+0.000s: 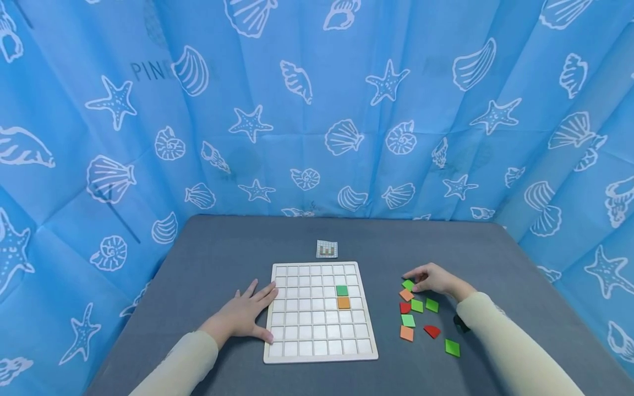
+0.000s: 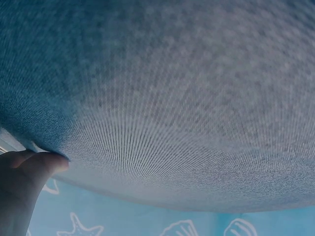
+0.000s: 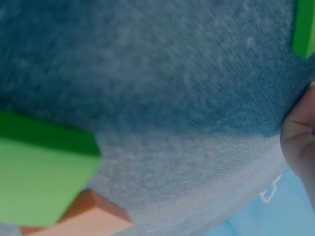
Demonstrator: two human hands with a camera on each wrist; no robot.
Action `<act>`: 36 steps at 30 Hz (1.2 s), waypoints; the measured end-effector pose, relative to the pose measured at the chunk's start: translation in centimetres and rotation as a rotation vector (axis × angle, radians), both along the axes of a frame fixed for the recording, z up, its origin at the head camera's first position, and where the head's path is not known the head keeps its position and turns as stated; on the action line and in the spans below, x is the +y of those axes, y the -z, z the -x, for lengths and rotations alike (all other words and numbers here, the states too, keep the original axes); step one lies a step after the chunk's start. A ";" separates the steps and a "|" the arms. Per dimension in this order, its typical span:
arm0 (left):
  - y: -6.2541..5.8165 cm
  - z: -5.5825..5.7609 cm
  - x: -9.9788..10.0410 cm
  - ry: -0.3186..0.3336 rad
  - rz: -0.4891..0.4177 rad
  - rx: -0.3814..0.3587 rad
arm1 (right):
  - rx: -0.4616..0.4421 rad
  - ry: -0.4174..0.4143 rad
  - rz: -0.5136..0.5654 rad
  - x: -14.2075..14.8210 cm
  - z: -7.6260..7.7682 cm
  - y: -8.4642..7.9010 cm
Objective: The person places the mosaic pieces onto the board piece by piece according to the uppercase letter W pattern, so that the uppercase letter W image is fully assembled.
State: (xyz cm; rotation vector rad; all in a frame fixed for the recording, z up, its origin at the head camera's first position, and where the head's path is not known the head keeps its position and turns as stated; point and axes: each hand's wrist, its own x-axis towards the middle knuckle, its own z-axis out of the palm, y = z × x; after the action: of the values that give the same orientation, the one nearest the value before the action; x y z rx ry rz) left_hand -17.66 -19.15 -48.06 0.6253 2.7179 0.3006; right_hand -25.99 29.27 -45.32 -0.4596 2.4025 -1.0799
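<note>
Blue curtain (image 1: 307, 154) with white shell and starfish prints hangs behind and at both sides of a grey cloth-covered table (image 1: 233, 247). Pale grid board (image 1: 321, 359) lies flat on it, roughly mid-table. Two tiles sit in its cells, right of centre: green square (image 1: 342, 290), with orange square (image 1: 343, 302) in the next cell toward the person. Small printed card (image 1: 327, 249) lies just beyond the board's far edge.

Left hand (image 1: 246, 312): fingers spread apart, resting at the board's left edge, thumb on the rim near the lower-left corner; grips nothing. Left wrist view gives mostly grey cloth plus part of the hand at lower left.

Right hand (image 1: 433, 278): at the far end of a loose tile group, right of the board. Fingers and thumb reach down around a bright green tile (image 1: 408, 285); cannot tell if they pinch it or just touch. Just nearer the person, an orange tile (image 1: 406, 295), then a red curved-edge piece (image 1: 405, 308). More green, orange and red pieces lie scattered near these. Dark object (image 1: 460, 323), partly hidden, by the right sleeve (image 1: 510, 346); cannot tell what it is. Right wrist view: green and orange pieces close to the lens, lower left.
</note>
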 end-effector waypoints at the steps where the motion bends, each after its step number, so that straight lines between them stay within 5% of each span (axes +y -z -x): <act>1: 0.0 0.0 0.0 0.001 0.000 0.000 | 0.014 -0.010 -0.006 0.0 0.0 0.0; 23: -0.4 -0.2 0.1 -0.001 0.005 0.001 | 0.085 0.150 -0.049 -0.3 -0.4 0.5; 36: -0.2 -0.1 0.0 -0.004 0.005 0.002 | -0.026 0.342 0.006 -0.8 -1.5 -1.1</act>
State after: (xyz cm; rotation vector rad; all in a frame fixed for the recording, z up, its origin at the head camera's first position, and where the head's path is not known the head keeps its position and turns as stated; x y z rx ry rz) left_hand -17.53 -19.16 -47.82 0.6189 2.7209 0.2943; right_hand -24.46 28.49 -44.21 -0.0329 2.5129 -1.2238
